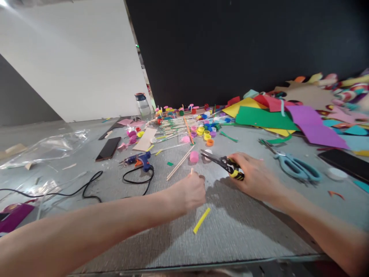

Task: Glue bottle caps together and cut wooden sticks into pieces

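My right hand (pixel 250 175) is wrapped around the black-and-yellow handles of long-nose pliers (pixel 225 163). Their dark jaws point left and away, over a white bottle cap (pixel 208 154). My left hand (pixel 194 191) is closed in a fist to the left of the pliers. A small pale tip shows above its fingers, but what they hold is hidden. Just beyond that fist lie a pink cap (pixel 194 156) and thin wooden sticks (pixel 180 163). A yellow strip (pixel 201 220) lies on the table nearer to me.
A blue glue gun (pixel 141 159) with a black cord and a phone (pixel 108 149) lie left. Light-blue scissors (pixel 298 165) and another phone (pixel 346 163) are right. Coloured caps (pixel 207 134) and sheets, including a green one (pixel 265 118), cover the back. A jar (pixel 142 104) stands behind.
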`<state>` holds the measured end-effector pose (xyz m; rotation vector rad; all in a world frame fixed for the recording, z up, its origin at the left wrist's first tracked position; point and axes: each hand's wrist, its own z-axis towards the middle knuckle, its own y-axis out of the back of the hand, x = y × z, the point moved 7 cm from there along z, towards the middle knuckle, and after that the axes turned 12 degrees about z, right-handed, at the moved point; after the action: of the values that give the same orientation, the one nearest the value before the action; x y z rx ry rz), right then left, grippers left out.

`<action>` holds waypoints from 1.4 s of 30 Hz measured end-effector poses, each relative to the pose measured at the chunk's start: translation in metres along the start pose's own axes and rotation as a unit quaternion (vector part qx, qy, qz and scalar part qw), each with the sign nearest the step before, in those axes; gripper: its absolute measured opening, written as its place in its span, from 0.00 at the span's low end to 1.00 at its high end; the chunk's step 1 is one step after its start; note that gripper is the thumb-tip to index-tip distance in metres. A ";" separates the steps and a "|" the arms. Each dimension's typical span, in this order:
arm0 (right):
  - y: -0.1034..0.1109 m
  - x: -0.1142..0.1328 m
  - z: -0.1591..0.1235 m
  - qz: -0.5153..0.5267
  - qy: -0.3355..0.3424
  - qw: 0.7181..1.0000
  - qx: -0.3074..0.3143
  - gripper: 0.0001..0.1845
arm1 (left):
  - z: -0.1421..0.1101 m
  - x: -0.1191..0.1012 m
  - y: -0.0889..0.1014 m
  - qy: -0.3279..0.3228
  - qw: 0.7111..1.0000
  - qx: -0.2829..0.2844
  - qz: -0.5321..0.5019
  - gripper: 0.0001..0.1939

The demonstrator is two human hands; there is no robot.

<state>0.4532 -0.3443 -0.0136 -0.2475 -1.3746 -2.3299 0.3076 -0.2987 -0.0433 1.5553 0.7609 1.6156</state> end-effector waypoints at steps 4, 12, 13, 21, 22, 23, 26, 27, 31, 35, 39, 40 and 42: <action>-0.001 0.002 0.000 0.010 0.008 1.000 -0.004 0.14 | -0.009 0.002 -0.007 0.025 0.994 0.094 0.059 0.18; -0.009 0.006 -0.001 0.014 0.028 0.999 0.006 0.16 | -0.026 0.012 -0.003 0.051 0.995 0.086 -0.024 0.12; -0.008 0.005 -0.001 0.010 0.027 1.000 0.003 0.16 | -0.030 0.018 0.001 0.063 0.995 0.078 -0.031 0.10; -0.003 0.000 -0.002 0.050 0.002 0.999 -0.007 0.17 | -0.066 0.055 0.043 0.324 0.782 -0.228 -0.481 0.08; -0.004 0.003 -0.003 0.060 0.013 0.998 -0.006 0.18 | -0.066 0.055 0.040 0.338 0.760 -0.241 -0.500 0.08; -0.004 0.008 -0.003 0.069 0.027 0.997 -0.003 0.19 | -0.066 0.055 0.037 0.349 0.741 -0.251 -0.516 0.08; -0.007 0.022 -0.005 0.082 0.061 0.995 0.005 0.21 | -0.062 0.054 0.025 0.355 0.698 -0.279 -0.556 0.09; -0.009 0.026 -0.005 0.082 0.067 0.994 0.007 0.22 | -0.061 0.053 0.022 0.351 0.690 -0.287 -0.565 0.09; -0.011 0.035 -0.006 0.079 0.087 0.993 0.005 0.25 | -0.058 0.050 0.022 0.327 0.689 -0.306 -0.570 0.08; -0.011 0.039 -0.007 0.071 0.099 0.993 0.005 0.23 | -0.057 0.047 0.030 0.315 0.721 -0.303 -0.538 0.08; -0.008 0.043 -0.006 0.058 0.109 0.992 0.008 0.20 | -0.058 0.047 0.034 0.306 0.731 -0.307 -0.528 0.09; -0.007 0.043 -0.006 0.053 0.111 0.992 0.006 0.20 | -0.058 0.047 0.035 0.305 0.731 -0.305 -0.528 0.09; -0.006 0.044 -0.007 0.043 0.115 0.992 0.005 0.19 | -0.058 0.047 0.035 0.302 0.732 -0.302 -0.531 0.10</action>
<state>0.4115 -0.3591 -0.0061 -0.0317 -1.2376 -2.2015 0.2474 -0.2731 0.0066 -0.0383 1.0317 1.1912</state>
